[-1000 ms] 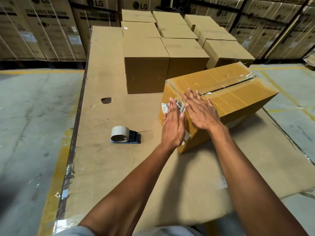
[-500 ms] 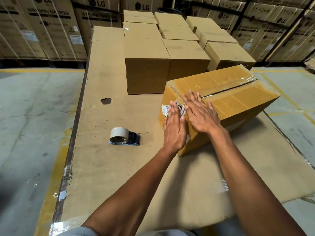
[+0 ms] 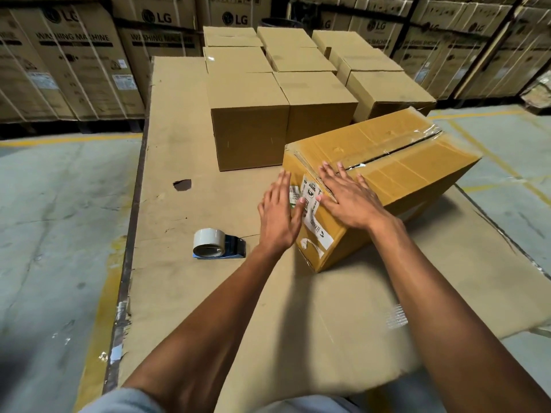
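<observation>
A taped yellow-brown cardboard box (image 3: 396, 162) lies at an angle on the cardboard-covered platform (image 3: 185, 129). A white printed label (image 3: 313, 216) runs down its near end face. My right hand (image 3: 348, 198) lies flat with spread fingers on the box's near top corner, over the tape. My left hand (image 3: 278, 216) is flat with straight fingers at the left edge of that end face, its thumb touching the label. A tape dispenser (image 3: 216, 244) with a grey-white roll lies on the platform left of my left hand.
Several closed plain brown boxes (image 3: 250, 120) stand in rows behind the taped box. A small dark hole (image 3: 182, 184) marks the cardboard sheet. Tall printed washing machine cartons (image 3: 74, 61) line the back wall. Concrete floor with yellow lines lies on both sides.
My left hand has slid leftward off the label toward the box's left edge, uncovering more of the label. My right hand stays pressed on the top corner.
</observation>
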### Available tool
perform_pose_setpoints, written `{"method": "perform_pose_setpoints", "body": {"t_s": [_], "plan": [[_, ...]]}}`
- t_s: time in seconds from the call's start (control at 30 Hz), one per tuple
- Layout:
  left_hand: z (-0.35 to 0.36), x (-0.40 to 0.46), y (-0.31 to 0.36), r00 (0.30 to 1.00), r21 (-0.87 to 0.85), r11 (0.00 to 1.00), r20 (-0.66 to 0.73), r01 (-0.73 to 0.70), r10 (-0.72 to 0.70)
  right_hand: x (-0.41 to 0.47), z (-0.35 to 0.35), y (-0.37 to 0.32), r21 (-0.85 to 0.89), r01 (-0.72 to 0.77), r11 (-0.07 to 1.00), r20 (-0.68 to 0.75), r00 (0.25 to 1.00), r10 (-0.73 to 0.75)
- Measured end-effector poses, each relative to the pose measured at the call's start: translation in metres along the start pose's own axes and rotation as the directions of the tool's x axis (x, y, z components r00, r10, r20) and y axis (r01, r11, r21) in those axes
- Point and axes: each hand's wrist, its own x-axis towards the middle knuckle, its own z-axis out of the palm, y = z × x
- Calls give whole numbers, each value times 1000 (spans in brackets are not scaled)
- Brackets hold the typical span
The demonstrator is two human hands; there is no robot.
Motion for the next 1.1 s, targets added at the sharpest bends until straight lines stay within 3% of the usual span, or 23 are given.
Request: {"method": "perform_pose_setpoints", "body": {"t_s": [0.17,0.4,0.53,0.63,0.9,1.1], "plan": [[-26,40,8,950,192,933,130,-305,284,-24,-3,15,7,36,999,20,999,-36],[-25,58,35,771,332,697,314,-636,554,-70,-3,44,57,-32,998,30,999,30],[-20,70,57,708,275,659,387,-700,591,-77,-4,37,135,-112,985,-34,992,117],[-13,72,60,655,204,641,436,-740,617,-76,2,25,77,-196,978,-109,973,203],[-7,74,47,610,202,585,413,-786,676,-73,13,22,-86,-240,967,-156,962,224],[-6,79,42,586,226,548,440,-805,680,-73,16,18,-104,-270,957,-162,954,252]]}}
